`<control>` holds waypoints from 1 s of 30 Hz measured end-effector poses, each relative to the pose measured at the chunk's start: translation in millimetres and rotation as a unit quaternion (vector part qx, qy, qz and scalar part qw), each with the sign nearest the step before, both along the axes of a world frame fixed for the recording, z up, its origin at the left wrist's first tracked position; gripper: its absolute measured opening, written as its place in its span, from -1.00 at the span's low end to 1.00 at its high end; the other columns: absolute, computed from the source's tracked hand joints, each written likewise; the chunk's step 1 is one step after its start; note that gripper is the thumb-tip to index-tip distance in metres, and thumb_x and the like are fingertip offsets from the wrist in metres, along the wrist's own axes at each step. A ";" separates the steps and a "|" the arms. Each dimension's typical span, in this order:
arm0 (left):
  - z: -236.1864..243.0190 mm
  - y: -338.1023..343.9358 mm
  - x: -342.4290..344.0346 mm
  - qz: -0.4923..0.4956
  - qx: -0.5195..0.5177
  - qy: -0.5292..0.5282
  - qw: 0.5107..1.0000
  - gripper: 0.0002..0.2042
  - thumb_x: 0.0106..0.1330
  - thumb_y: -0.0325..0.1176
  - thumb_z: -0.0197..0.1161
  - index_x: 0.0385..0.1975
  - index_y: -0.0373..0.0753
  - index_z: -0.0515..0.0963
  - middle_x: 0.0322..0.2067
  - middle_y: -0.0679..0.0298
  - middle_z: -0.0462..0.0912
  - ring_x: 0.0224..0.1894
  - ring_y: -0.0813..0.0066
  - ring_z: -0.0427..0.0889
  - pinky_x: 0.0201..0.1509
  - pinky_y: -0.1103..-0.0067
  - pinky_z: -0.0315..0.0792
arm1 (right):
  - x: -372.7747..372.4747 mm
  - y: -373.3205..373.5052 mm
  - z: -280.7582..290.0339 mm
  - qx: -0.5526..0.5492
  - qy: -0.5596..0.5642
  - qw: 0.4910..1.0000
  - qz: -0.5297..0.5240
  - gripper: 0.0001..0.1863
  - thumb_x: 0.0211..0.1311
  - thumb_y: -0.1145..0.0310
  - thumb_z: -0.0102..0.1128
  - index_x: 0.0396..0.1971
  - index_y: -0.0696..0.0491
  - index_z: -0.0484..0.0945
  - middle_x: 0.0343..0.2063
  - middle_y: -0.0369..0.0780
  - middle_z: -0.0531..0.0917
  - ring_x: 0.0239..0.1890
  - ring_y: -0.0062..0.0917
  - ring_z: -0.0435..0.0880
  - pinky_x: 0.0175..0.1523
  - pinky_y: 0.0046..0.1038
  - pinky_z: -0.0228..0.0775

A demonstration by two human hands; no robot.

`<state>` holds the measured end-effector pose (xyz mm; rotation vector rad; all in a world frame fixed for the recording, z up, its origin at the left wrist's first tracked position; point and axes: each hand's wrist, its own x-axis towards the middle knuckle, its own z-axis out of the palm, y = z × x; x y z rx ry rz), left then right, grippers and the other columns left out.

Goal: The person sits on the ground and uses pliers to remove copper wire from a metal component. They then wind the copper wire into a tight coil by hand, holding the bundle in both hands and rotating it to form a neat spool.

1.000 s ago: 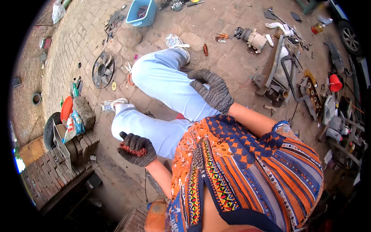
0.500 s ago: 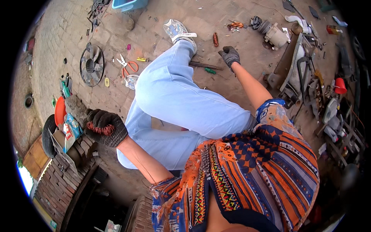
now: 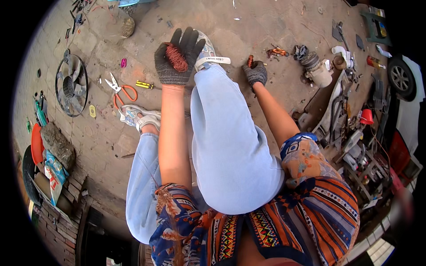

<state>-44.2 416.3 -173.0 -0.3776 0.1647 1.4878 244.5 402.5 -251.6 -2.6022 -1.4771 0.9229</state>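
Note:
My left hand, in a dark knitted glove, is raised palm up beside my shoe, its fingers stretched out. It holds a bundle of reddish copper wire lying across the palm. Low over the ground to the right of my knee, my gloved right hand is closed around a small bundle of copper wire, whose end sticks out past the fingers. Beyond that hand lies a loose heap of copper wire.
Orange-handled shears, a yellow screwdriver and a round fan lie on the left. On the right are a metal motor-like part, scrap metal, a red cup and a car wheel. A rock sits at lower left.
My left hand has swung from the far left to in front of me, turning palm up and opening its fingers under the wire. My right hand has closed on the small wire bundle.

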 end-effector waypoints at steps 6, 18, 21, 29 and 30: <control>-43.2 28.2 60.1 -0.145 0.000 0.023 0.989 -0.35 0.18 -0.03 0.08 0.23 -0.30 0.26 0.28 -0.07 0.20 0.33 -0.03 0.18 0.39 0.01 0.01 | -37.8 34.8 77.7 0.151 0.191 0.970 0.007 -0.53 -0.09 0.18 0.43 -0.22 0.14 0.53 -0.39 -0.12 0.66 -0.32 -0.34 0.66 -0.12 -0.36 0.47; -44.5 27.9 80.8 -0.109 0.027 -0.022 0.993 -0.35 0.19 -0.02 0.08 0.24 -0.29 0.28 0.24 -0.02 0.29 0.26 -0.15 0.27 0.30 0.00 0.18 | -53.8 36.4 94.5 0.233 0.215 0.941 0.119 -0.51 0.03 0.35 0.38 -0.01 0.15 0.47 -0.14 -0.11 0.62 -0.09 -0.41 0.62 0.05 -0.41 0.45; -48.5 27.1 80.8 -0.102 0.035 -0.046 0.993 -0.35 0.17 -0.01 0.13 0.21 -0.28 0.30 0.24 0.00 0.30 0.25 -0.15 0.28 0.27 -0.07 0.17 | -40.2 23.5 93.2 0.185 0.263 0.945 0.054 -0.53 0.09 0.40 0.34 0.01 0.16 0.45 -0.10 -0.12 0.61 -0.06 -0.47 0.60 0.07 -0.44 0.43; -48.6 25.6 76.5 -0.129 0.033 -0.032 0.991 -0.34 0.19 0.02 0.13 0.24 -0.26 0.28 0.23 -0.01 0.30 0.25 -0.15 0.27 0.28 -0.07 0.17 | 15.3 -65.2 51.2 0.006 0.183 0.983 -0.030 -0.60 0.15 0.34 0.26 -0.02 0.16 0.47 -0.10 -0.10 0.64 -0.06 -0.43 0.63 0.09 -0.43 0.43; -50.9 26.2 75.6 -0.132 0.037 -0.043 0.990 -0.34 0.20 0.01 0.10 0.24 -0.26 0.27 0.24 -0.02 0.29 0.27 -0.15 0.25 0.29 -0.07 0.15 | 28.4 -78.3 43.1 -0.003 0.178 0.984 -0.018 -0.57 0.13 0.32 0.28 -0.02 0.16 0.46 -0.09 -0.09 0.63 -0.04 -0.40 0.63 0.10 -0.41 0.43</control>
